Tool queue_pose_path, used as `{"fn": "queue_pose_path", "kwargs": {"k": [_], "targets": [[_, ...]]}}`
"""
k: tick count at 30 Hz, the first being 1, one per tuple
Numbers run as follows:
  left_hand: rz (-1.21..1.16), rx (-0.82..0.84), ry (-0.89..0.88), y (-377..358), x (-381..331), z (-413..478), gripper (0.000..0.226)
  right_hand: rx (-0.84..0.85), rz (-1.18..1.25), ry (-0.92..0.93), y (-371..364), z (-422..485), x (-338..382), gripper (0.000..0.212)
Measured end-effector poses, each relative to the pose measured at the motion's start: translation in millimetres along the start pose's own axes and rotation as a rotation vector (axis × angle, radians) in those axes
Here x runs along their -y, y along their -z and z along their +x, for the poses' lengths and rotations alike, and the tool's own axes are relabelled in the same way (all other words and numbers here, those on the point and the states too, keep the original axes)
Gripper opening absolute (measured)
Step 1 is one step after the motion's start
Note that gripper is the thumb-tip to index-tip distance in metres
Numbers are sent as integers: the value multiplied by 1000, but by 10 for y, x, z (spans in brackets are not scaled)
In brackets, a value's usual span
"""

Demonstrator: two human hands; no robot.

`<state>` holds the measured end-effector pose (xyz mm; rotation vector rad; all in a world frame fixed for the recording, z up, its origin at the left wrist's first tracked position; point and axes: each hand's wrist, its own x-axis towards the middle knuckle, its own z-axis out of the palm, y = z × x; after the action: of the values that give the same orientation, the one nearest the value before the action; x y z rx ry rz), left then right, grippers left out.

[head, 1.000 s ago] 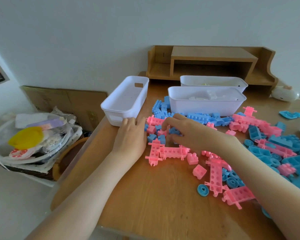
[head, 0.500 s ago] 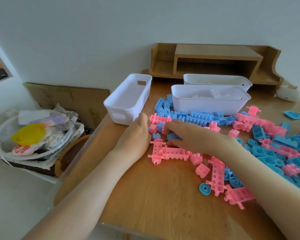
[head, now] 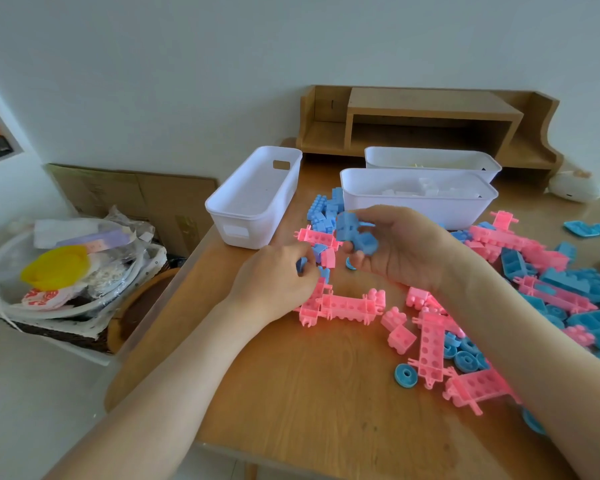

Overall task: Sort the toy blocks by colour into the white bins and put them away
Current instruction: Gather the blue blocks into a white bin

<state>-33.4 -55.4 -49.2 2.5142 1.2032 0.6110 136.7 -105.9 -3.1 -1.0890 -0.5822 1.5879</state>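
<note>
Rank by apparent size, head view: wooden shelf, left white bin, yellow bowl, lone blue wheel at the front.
1. wooden shelf
2. left white bin
3. yellow bowl
4. blue wheel
The gaps are clear; the shelf sits farthest back yet still looks largest.

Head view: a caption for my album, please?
Right hand holds blue blocks above the table; left hand rests among loose blocks near a white bin.

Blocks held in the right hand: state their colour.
Blue: the blocks in the right hand, head view.
</note>
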Motion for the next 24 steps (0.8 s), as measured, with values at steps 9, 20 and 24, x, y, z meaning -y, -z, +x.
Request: {"fn": "queue_pose_path", "kwargs": {"k": [9,20,24], "targets": [[71,32,48,-60,11,44,39,-161,-641,63,36,120,-101,21],[91,73,38,-45,-24,56,35,-133,-1611,415,114,344,-272,32],[28,42,75,-76,20,71,36,-151,-1705,452,116,320,-244,26]]}}
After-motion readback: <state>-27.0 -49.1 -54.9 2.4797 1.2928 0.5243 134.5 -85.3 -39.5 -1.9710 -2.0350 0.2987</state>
